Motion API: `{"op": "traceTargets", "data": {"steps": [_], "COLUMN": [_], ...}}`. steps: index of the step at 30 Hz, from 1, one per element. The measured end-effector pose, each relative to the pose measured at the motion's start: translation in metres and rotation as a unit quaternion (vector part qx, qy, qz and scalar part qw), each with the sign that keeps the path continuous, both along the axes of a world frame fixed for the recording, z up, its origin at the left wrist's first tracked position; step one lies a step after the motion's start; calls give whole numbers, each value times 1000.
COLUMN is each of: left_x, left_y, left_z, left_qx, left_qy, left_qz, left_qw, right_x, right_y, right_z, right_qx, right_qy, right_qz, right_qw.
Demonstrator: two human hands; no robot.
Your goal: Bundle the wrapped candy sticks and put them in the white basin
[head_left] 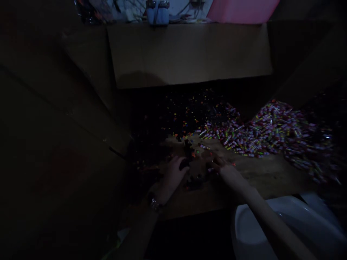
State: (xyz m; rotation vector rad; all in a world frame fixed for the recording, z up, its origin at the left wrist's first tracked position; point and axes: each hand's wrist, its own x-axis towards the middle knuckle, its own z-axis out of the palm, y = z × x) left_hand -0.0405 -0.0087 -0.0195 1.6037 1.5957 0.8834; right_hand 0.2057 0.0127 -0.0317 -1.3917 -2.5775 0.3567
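Observation:
The view is very dark. My left hand (pixel 175 172), with a watch or bracelet (pixel 154 202) on its wrist, is curled with the thumb against a small black piece (pixel 184 164). My right hand (pixel 222 168) reaches in from the right, its fingers bent down close to the wooden tabletop (pixel 260 173). Whatever those fingers pinch is too dark to make out. Between and beyond the hands lie small black pieces (pixel 188 145), orange and green bits (pixel 193 154) and one small printed tube (pixel 204 146). More dark pieces (pixel 194 182) lie just in front of the hands.
A large heap of small printed tubes (pixel 271 133) spreads over the right side. Scattered coloured bits (pixel 187 112) lie at the back, below a cardboard flap (pixel 189 54). Cardboard (pixel 67 144) rises at left. A white basin (pixel 244 227) stands front right, and something pink (pixel 244 11) is behind.

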Motion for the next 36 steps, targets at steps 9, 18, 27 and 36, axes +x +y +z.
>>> {"op": "traceTargets", "data": {"steps": [9, 18, 27, 36], "left_x": [16, 33, 36, 35], "left_y": [-22, -31, -41, -43], "left_z": [16, 35, 38, 34], "left_qx": [-160, -134, -97, -120], "left_qy": [-367, -573, -603, -618], "left_qz": [48, 79, 71, 36], "left_qw": [915, 805, 788, 776], "right_x": [-25, -46, -48, -46], "right_y": [-41, -79, -93, -91], "right_z": [5, 38, 44, 24], "right_qx": [-192, -308, -303, -461], "right_qy": [384, 436, 474, 556], "right_qz": [-102, -150, -218, -204], "right_qw": [897, 832, 797, 661]}}
